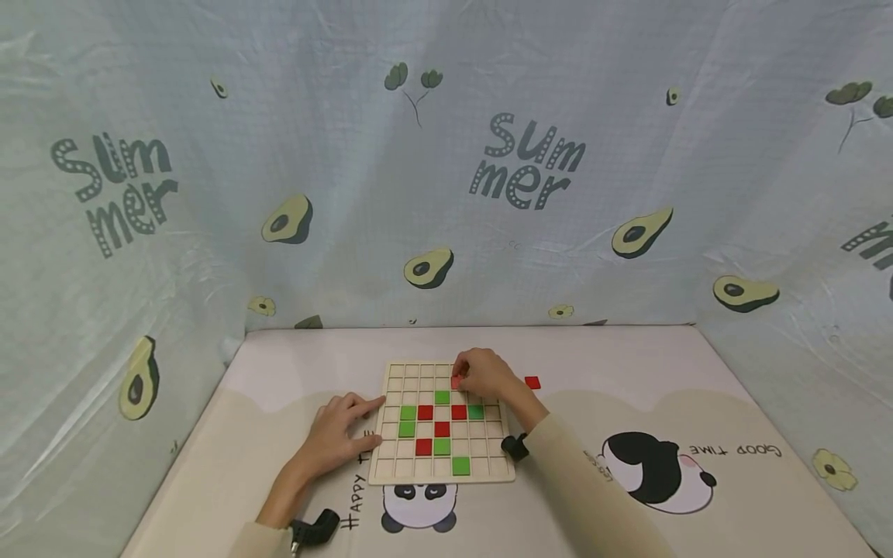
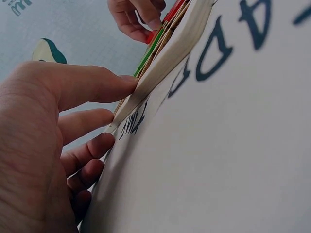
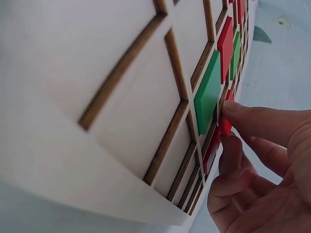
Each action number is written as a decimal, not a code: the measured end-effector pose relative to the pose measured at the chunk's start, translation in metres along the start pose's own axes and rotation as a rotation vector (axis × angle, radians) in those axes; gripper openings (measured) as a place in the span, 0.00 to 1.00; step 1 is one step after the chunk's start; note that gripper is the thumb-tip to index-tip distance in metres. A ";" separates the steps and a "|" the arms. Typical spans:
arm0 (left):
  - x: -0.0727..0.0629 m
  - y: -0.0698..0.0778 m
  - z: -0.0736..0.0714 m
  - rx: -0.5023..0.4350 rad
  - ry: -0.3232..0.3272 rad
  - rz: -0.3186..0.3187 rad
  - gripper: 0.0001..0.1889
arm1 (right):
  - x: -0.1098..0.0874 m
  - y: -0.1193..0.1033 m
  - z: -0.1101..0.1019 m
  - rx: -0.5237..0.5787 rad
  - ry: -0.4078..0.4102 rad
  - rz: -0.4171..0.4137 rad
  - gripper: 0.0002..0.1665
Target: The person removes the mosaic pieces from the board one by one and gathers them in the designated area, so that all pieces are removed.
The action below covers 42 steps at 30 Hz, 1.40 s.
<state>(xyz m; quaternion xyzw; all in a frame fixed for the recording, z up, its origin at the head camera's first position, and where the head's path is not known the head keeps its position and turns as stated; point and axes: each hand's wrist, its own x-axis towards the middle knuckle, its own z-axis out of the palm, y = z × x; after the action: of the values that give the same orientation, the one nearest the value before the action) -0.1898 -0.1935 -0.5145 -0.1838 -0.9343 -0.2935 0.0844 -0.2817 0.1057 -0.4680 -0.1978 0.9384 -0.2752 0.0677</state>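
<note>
"Your grip?"
"My right hand (image 1: 484, 373) pinches a red square tile (image 3: 225, 127) at the far side of a pale wooden grid board (image 1: 405, 467); my left hand (image 1: 333, 434), loosely spread, touches its left edge."
"Beyond?"
"A loose red tile (image 1: 532, 382) lies right of it."

tiles (image 1: 461, 466) — red, green | board (image 1: 424, 467) — pale, gridded | backdrop (image 1: 432, 170): grey-blue, avocado-printed

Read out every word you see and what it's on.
"SUMMER", twice, on the curtain; a third word is cropped.
"GOOD TIME", upside down, on the table.
"HAPPY", sideways, on the table; next word partly hidden by the left hand.
Writing by the right sleeve: too small to read.
</note>
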 end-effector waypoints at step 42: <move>0.000 -0.001 0.001 -0.012 -0.007 -0.011 0.32 | -0.005 0.019 -0.005 0.205 0.099 -0.004 0.08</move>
<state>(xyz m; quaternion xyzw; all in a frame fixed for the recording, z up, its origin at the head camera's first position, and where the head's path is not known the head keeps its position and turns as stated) -0.1905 -0.1940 -0.5159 -0.1804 -0.9337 -0.2991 0.0784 -0.2845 0.1246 -0.4744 -0.1780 0.9071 -0.3792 0.0405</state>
